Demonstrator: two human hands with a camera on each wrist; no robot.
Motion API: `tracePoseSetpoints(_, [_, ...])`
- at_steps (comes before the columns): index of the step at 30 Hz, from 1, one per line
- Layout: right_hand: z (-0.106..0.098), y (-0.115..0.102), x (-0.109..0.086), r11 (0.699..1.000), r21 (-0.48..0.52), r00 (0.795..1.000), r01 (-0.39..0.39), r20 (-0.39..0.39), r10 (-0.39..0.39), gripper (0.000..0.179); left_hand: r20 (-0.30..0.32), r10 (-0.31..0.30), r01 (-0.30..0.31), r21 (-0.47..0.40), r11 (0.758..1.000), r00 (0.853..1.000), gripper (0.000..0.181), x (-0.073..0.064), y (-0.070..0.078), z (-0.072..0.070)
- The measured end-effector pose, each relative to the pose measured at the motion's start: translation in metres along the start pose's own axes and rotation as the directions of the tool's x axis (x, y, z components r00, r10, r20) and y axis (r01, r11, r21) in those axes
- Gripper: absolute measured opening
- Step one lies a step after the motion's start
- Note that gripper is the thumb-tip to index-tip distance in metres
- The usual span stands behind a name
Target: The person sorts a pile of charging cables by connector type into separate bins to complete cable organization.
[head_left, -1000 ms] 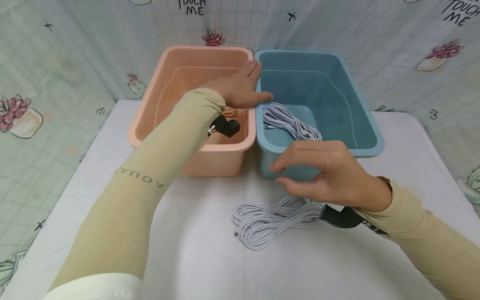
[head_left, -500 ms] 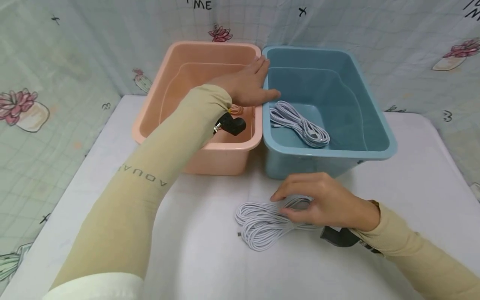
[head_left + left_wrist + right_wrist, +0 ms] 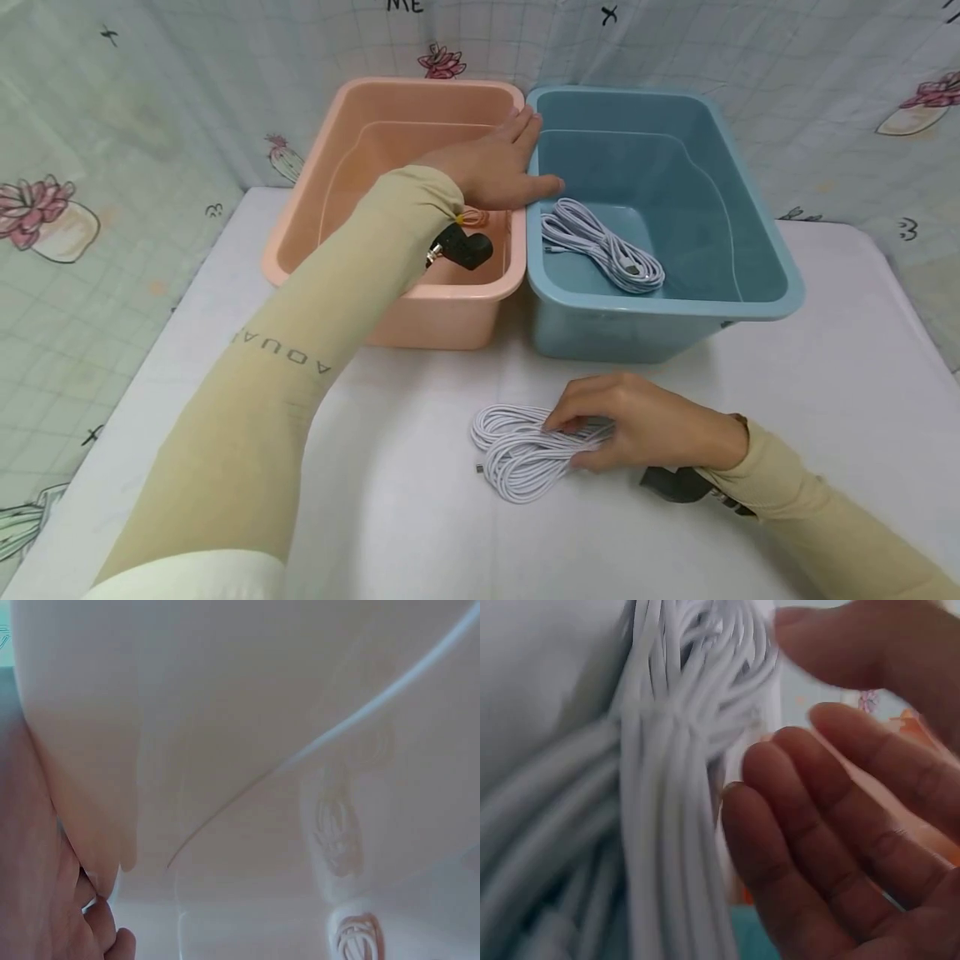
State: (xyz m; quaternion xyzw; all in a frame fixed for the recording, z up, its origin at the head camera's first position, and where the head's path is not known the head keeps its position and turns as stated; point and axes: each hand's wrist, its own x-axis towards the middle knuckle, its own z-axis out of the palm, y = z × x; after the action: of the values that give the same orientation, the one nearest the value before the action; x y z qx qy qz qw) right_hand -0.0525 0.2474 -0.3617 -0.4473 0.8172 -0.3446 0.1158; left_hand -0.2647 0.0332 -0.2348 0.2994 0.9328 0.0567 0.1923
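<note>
My left hand [image 3: 501, 167] lies across the adjoining rims of the pink bin [image 3: 457, 325] and the blue bin [image 3: 600, 329], fingers stretched out and thumb pointing over the blue one. In the left wrist view, its fingers [image 3: 67, 900] show beside the pink wall. A tied bundle of white cable [image 3: 517, 454] lies on the table in front of the bins. Over its right part is my right hand [image 3: 637, 425], thumb on the near side and fingers on the far side. The right wrist view shows the fingers [image 3: 810, 825] loosely bent beside the cable strands [image 3: 675, 825].
Inside the blue bin lies another coiled white cable [image 3: 603, 250]. An orange coiled cable [image 3: 472, 217] is in the pink bin, partly hidden by the left arm. A white cloth [image 3: 420, 500] covers the table, and a patterned curtain [image 3: 637, 42] hangs behind the bins.
My right hand has come down from in front of the blue bin's rim to the cable bundle on the table. The left hand stays on the rims; the head view shifts slightly.
</note>
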Motion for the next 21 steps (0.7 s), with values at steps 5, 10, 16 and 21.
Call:
tracePoseSetpoints(5, [0.0056, 0.001, -0.0016, 0.998, -0.028, 0.998, -0.051, 0.029, 0.052, 0.04, -0.003, 0.002, -0.002, 0.009, 1.0, 1.0, 0.1, -0.0012, 0.0002, -0.0007])
tracePoseSetpoints(10, [0.0064, 0.0008, -0.0056, 0.993, -0.067, 0.994, -0.095, 0.049, 0.098, 0.044, -0.003, 0.006, -0.006, 0.01, 1.0, 1.0, 0.099, -0.0009, 0.0008, 0.0])
tracePoseSetpoints(16, [0.0049, -0.0021, -0.0087, 0.987, -0.121, 0.99, -0.106, 0.081, 0.116, 0.048, 0.001, -0.014, 0.014, 0.0, 1.0, 1.0, 0.099, -0.0024, 0.0015, -0.0009])
tracePoseSetpoints(21, [0.0067, -0.0062, -0.009, 0.97, -0.22, 0.985, -0.103, 0.116, 0.131, 0.062, -0.001, -0.014, 0.014, -0.01, 1.0, 1.0, 0.099, -0.0028, 0.0018, -0.0006])
